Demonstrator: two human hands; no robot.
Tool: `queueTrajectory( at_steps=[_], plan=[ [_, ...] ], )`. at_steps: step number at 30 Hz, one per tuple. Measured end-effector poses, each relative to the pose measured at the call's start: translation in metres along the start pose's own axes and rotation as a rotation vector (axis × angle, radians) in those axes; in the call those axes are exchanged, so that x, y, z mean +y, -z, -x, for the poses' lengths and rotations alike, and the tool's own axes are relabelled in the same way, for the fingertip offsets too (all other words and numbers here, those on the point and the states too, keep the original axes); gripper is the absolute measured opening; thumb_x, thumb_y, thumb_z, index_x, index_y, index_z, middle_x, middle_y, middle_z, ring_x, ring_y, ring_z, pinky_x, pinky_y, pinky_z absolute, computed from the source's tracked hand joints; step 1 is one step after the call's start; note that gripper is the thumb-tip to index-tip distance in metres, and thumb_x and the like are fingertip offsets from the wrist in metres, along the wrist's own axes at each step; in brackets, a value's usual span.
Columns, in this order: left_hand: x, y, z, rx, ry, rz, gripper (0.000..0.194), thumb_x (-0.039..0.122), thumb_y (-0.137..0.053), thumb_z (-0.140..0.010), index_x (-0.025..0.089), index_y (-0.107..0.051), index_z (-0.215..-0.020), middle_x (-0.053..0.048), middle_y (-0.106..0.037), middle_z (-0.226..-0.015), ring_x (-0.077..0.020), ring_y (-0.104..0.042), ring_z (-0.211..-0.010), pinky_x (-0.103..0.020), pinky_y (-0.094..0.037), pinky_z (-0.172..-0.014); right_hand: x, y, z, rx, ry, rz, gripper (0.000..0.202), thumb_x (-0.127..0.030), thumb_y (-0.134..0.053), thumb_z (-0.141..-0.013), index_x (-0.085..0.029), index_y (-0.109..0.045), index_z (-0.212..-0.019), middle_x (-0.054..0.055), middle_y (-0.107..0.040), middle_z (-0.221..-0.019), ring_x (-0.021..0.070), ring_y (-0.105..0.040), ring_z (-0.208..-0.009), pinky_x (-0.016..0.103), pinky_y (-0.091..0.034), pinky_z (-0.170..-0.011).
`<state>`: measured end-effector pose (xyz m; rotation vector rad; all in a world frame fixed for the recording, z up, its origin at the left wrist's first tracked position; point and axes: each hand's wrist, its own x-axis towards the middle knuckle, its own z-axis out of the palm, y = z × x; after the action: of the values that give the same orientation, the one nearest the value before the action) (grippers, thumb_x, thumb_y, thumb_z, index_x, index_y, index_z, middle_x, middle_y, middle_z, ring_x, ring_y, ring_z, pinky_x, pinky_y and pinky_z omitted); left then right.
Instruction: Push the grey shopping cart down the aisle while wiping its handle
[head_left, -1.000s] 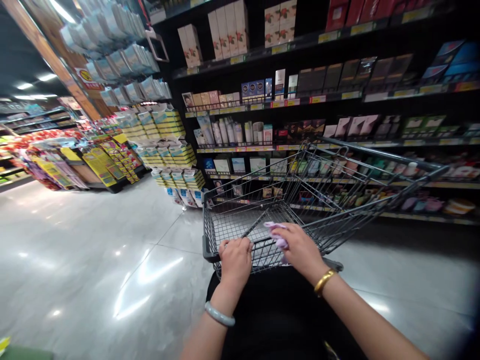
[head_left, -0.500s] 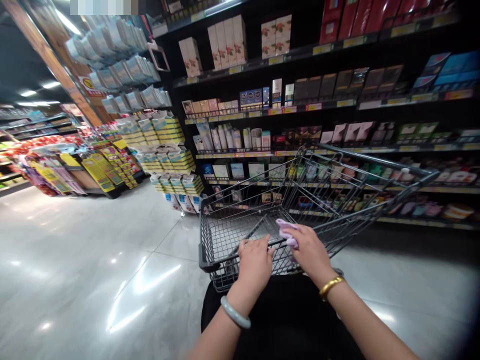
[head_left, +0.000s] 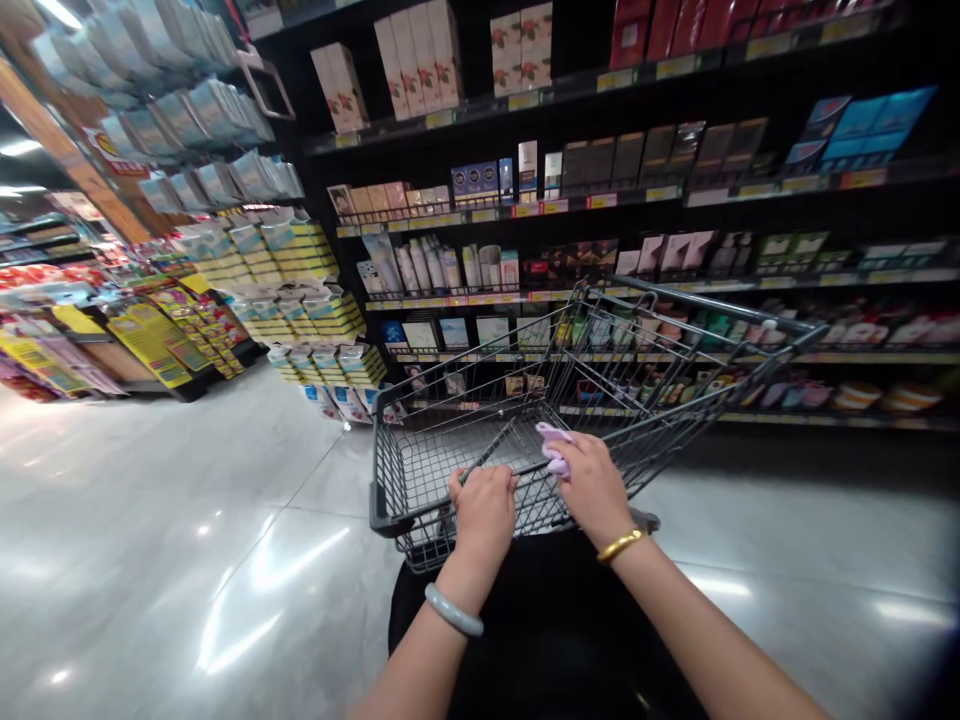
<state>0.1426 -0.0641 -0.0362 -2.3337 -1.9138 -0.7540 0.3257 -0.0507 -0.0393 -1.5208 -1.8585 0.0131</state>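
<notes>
From the head camera, both hands sit on the near end of the shopping cart (head_left: 525, 420), a grey wire-mesh basket, nothing visible inside, angled toward the dark shelves (head_left: 675, 190) on the right. The left hand (head_left: 484, 510) is curled shut around the handle bar (head_left: 390, 522), knuckles up, a grip that looks made for steering; a pale, smooth bangle (head_left: 453, 611) rings that wrist. The right hand (head_left: 592, 485) closes over a small crumpled lilac cloth (head_left: 553, 447), soft and bunched, pressing it against the cart's near rim just right of the left hand; a shiny gold bangle (head_left: 619, 545) sits on that wrist. Far left, stacked yellow-and-white packs (head_left: 300, 260) line an aisle end, and the glossy grey tiled floor (head_left: 187, 520) throws back the ceiling lights. Boxes and bottles fill the shelf rows, fronts facing out to the aisle.
</notes>
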Motion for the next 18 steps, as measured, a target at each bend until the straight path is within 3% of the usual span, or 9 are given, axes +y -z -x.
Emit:
queueTrajectory(
  at_steps=[4, 6, 10, 14, 18],
  plan=[
    [-0.011, 0.002, -0.009, -0.026, -0.021, -0.021, 0.02, 0.027, -0.048, -0.097, 0.023, -0.062, -0.083, 0.0, -0.072, -0.085, -0.0199, -0.062, -0.091, -0.047, -0.022, -0.105, 0.008, 0.0, -0.001, -0.087, 0.136, -0.025, 0.051, -0.007, -0.059, -0.075, -0.025, -0.065, -0.123, 0.008, -0.058, -0.131, 0.0247, -0.046, -0.125, 0.042, -0.042, -0.108],
    [-0.017, 0.004, -0.013, -0.046, -0.027, -0.023, 0.021, 0.028, -0.048, -0.097, 0.024, -0.062, -0.083, 0.001, -0.073, -0.085, -0.0195, -0.062, -0.091, -0.046, -0.022, -0.105, 0.025, 0.008, -0.005, -0.081, 0.089, -0.003, 0.051, -0.007, -0.058, -0.076, -0.026, -0.065, -0.123, 0.007, -0.058, -0.131, 0.024, -0.047, -0.123, 0.04, -0.044, -0.105],
    [-0.023, 0.008, -0.02, -0.069, -0.024, -0.03, 0.022, 0.027, -0.047, -0.097, 0.025, -0.065, -0.084, 0.001, -0.073, -0.087, -0.0191, -0.062, -0.092, -0.047, -0.022, -0.106, 0.048, 0.02, -0.014, 0.049, -0.086, 0.075, 0.041, -0.011, -0.056, -0.079, -0.023, -0.069, -0.116, 0.009, -0.059, -0.125, 0.0264, -0.047, -0.119, 0.043, -0.044, -0.104],
    [-0.011, 0.01, -0.025, -0.029, 0.016, -0.098, 0.025, 0.028, -0.047, -0.097, 0.023, -0.066, -0.082, -0.003, -0.073, -0.086, -0.0223, -0.063, -0.094, -0.051, -0.018, -0.11, 0.027, 0.004, -0.014, 0.036, -0.025, 0.061, 0.034, -0.013, -0.056, -0.081, -0.022, -0.07, -0.111, 0.009, -0.06, -0.123, 0.0263, -0.047, -0.118, 0.043, -0.042, -0.106],
    [0.01, 0.005, -0.036, 0.047, -0.027, -0.066, 0.025, 0.033, -0.048, -0.097, 0.023, -0.065, -0.112, -0.006, -0.074, -0.103, -0.0226, -0.062, -0.104, -0.045, -0.022, -0.11, 0.016, -0.006, -0.008, -0.006, 0.097, 0.002, 0.044, -0.011, -0.058, -0.079, -0.022, -0.067, -0.121, 0.009, -0.059, -0.129, 0.0256, -0.045, -0.123, 0.043, -0.038, -0.112]
  ],
)
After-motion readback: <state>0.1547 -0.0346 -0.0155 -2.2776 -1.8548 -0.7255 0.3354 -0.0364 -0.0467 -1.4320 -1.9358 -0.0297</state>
